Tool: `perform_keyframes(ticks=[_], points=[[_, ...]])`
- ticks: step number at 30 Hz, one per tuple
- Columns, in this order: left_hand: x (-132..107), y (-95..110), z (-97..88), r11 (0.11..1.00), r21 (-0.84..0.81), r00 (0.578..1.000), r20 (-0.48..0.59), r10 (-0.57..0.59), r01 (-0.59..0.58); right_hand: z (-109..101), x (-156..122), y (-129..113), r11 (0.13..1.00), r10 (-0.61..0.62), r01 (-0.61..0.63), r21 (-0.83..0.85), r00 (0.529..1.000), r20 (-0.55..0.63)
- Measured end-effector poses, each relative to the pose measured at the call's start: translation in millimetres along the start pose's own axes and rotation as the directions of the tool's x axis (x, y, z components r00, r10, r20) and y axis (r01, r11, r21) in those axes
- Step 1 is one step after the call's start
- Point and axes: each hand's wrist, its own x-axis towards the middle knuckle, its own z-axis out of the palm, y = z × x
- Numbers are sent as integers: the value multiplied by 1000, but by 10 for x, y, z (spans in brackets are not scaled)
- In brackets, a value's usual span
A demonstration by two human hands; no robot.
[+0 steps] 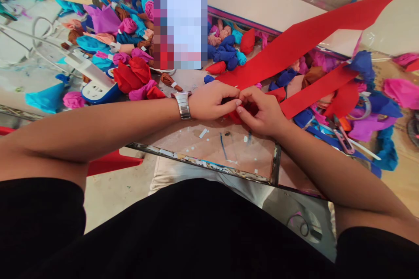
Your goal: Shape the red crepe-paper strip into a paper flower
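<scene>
My left hand, with a metal watch on its wrist, meets my right hand over the table's front part. Both are closed, thumbs and fingertips pinched together on a red crepe paper strip. The long red strip runs from behind my fingers up to the far right. A bit of red also shows beneath the fingertips, and the exact pinch point is hidden. Beside my right hand lies a second, narrower red strip.
Crumpled and rolled paper pieces in several colours cover the back, including red ones on the left. A power strip with a white charger lies there too. Pink-handled scissors rest at right. White scraps dot the table edge.
</scene>
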Motion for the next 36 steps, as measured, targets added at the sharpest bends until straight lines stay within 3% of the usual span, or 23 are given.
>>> perform_keyframes(ticks=[20, 27, 36], points=[[-1, 62, -36, 992, 93, 995, 53, -87, 82, 7, 9, 7, 1000, -24, 24, -15, 1000, 4], [6, 8, -10, 999, 3, 999, 3, -46, 46, -5, 9, 0, 999, 54, -54, -2, 998, 33], [1, -6, -2, 999, 9, 999, 6, -32, 32, -2, 6, 4, 999, 51, -50, -16, 998, 31]])
